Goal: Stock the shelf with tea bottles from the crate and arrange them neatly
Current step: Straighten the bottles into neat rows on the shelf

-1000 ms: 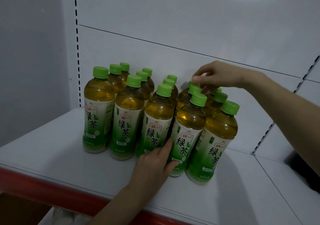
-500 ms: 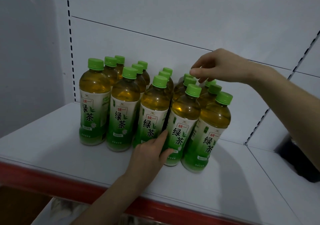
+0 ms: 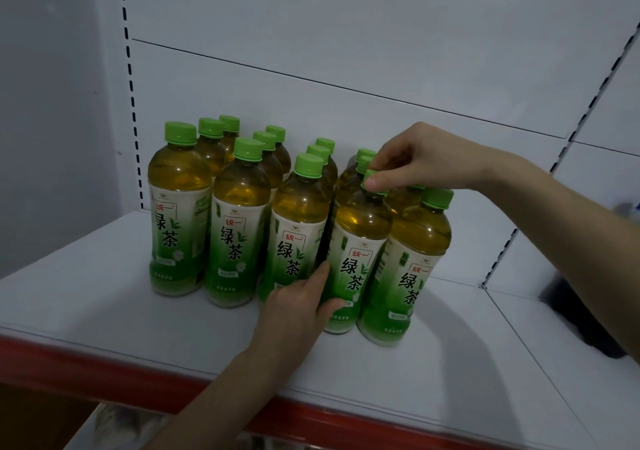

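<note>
Several green-tea bottles with green caps stand in rows on the white shelf [image 3: 104, 293], the leftmost front bottle [image 3: 178, 207] near the left upright. My right hand [image 3: 426, 158] reaches in from the right and pinches the cap of the fourth front bottle [image 3: 356, 241] between thumb and fingers. My left hand [image 3: 298, 307] comes up from below and holds the lower part of that same bottle, its fingers in the gap to the third front bottle [image 3: 299, 228] and its thumb across the front. A fifth front bottle [image 3: 412, 262] stands close on the right.
A red strip [image 3: 69, 370] runs along the shelf's front edge. The white back panel [image 3: 346, 51] rises behind the bottles, with slotted uprights [image 3: 130, 79] at left and right. A dark object [image 3: 581, 321] sits on the neighbouring shelf at the right. Bare shelf lies left and right of the bottles.
My right hand has come forward from the caps of the rear bottles to the fourth front bottle's cap. My left hand has stayed at that bottle's base.
</note>
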Demonstrator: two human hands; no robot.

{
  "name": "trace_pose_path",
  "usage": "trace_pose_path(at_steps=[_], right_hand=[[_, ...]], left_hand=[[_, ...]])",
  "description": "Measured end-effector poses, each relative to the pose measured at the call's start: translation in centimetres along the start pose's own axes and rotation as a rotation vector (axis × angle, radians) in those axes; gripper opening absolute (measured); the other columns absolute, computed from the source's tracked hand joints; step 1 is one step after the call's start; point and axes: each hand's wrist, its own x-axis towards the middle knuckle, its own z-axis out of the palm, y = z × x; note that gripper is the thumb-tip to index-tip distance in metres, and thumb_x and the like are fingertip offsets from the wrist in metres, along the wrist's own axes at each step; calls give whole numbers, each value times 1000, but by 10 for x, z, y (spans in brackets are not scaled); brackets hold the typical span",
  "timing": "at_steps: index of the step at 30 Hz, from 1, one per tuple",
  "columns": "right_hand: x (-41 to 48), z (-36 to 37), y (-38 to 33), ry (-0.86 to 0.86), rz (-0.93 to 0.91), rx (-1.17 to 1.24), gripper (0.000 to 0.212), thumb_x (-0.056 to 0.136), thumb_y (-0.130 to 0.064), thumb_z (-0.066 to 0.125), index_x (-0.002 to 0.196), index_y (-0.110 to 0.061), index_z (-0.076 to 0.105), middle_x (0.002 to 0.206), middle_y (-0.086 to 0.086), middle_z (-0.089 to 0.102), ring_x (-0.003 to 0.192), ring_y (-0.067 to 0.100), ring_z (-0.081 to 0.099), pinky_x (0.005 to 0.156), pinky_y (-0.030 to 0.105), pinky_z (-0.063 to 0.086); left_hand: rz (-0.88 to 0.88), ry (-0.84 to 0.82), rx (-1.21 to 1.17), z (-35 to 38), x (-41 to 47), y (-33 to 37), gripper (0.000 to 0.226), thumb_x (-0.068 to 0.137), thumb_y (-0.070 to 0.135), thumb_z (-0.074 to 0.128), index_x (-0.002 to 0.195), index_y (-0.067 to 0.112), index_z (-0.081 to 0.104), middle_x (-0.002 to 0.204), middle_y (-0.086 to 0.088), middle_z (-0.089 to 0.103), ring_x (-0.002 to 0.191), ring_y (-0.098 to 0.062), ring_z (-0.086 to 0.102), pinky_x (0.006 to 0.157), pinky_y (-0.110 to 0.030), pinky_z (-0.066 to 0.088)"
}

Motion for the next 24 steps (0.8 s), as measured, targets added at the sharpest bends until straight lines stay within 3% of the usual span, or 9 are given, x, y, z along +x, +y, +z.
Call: trace_pose_path(at_steps=[5,8,12,15,17,20,24], right_hand=[[-3,1,-1,4,20,-17,32,76,-37,68,94,-11,70,86,3,70,71,7,61,56,11,47],[-10,-10,9,43,49,47,32,80,-38,64,105,-18,65,88,-3,69,78,6,64,64,13,51],[-9,-27,48,291,139,83,26,85,-24,62,104,-7,65,88,9,69,83,20,65,78,34,54],[-2,-27,74,286,220,34,22,86,-23,61,100,-6,65,98,19,69,86,26,64,81,42,53],[7,-25,84,238,245,52,26,86,-25,60,103,-6,64,103,20,67,93,29,65,83,43,52],[22,-23,91,156,278,96,34,86,-30,60,113,-10,59,110,16,63,96,27,63,80,37,53],[40,-12,99,64,298,95,36,86,-29,61,117,-11,57,113,16,61,88,21,60,71,27,53]], left_hand=[[-19,-2,-48,0,-2,-3,56,73,44,50,110,3,63,64,-3,69,50,-16,64,42,-29,54],[20,37,-31,-5,-1,3,47,78,44,49,111,10,54,65,-1,67,50,-13,62,42,-22,50],[135,75,-90,-9,5,28,43,91,44,42,103,9,64,66,1,68,52,-8,61,47,-18,47],[160,-7,-76,1,6,49,46,80,42,50,109,8,56,66,2,69,51,-8,63,44,-21,51],[127,-47,3,9,6,57,54,74,45,55,113,9,51,63,3,69,48,-7,62,40,-19,49],[90,-26,92,18,6,61,65,59,41,80,109,4,61,59,1,68,44,-9,61,36,-19,45],[89,11,111,28,4,61,63,58,38,73,108,3,59,57,-3,67,43,-12,61,35,-20,45]])
